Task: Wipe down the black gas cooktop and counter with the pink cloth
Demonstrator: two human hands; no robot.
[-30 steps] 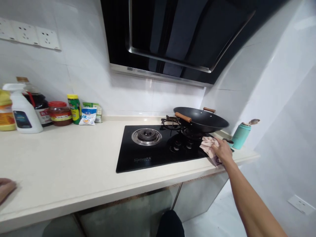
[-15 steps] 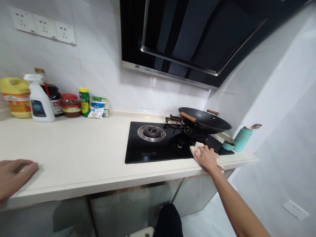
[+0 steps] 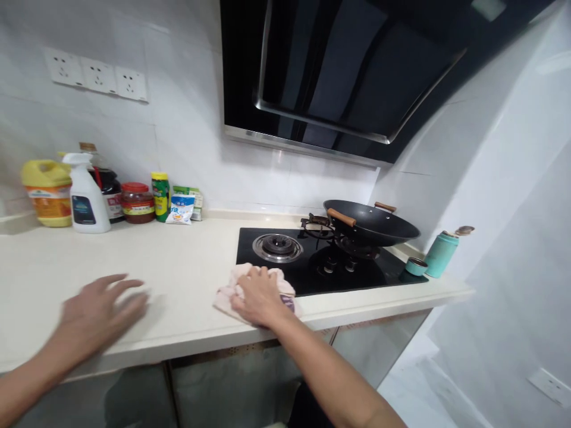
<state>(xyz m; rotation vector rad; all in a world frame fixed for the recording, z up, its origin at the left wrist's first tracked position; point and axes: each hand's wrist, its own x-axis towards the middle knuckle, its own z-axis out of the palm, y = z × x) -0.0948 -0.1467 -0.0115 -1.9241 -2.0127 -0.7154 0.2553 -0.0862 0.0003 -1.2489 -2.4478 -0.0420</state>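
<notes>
Head view. Right hand: palm down, fingers bent and slightly spread, clamped on a pale pink cloth. The cloth lies crumpled beneath the hand at the front left corner of the black cooktop, partly on its glass and partly on the pale bench. Left hand: open, fingers apart, holding nothing. It is over the bench, left of the cloth and well apart from it; motion blur prevents telling whether it touches the surface.

Labels and markings. The cloth carries a purple print, partly covered by the right hand and unreadable. On the bench at the rear left, the white and blue packet shows the large character "低". The white spray bottle has a dark label with illegible small print. The yellow jug has an orange label, the dark bottle a red and white one, and the red-lidded jar a yellow and red band; their text cannot be made out. The green canister has a yellow cap. The wok, with wooden handles, sits over the right burner.
</notes>
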